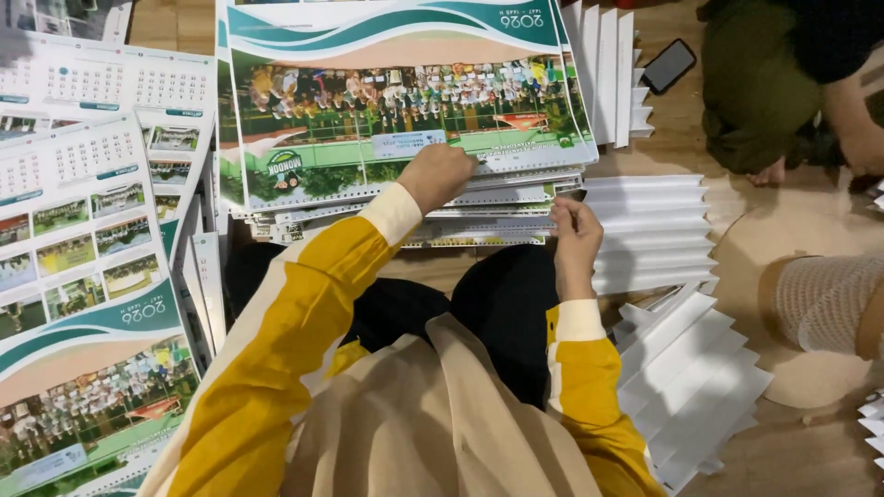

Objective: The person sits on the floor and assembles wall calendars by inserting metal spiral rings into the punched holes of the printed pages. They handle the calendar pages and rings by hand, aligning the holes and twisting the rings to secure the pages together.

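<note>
A thick stack of printed calendar sheets (387, 55) with green waves and a group photo lies on the floor in front of me. My left hand (437, 175) rests closed on the near edge of the top sheet, pressing it down. My right hand (573, 235) pinches the punched lower edges of the stack (497, 225) at its right corner, fingers curled around the sheets. Both arms wear yellow sleeves with cream cuffs.
More calendar sheets (83, 276) are fanned out at the left. White card strips (649, 230) lie overlapped at the right and lower right. A black phone (668, 65) lies on the wooden floor. Another person's legs (764, 83) and a foot (824, 299) are at the right.
</note>
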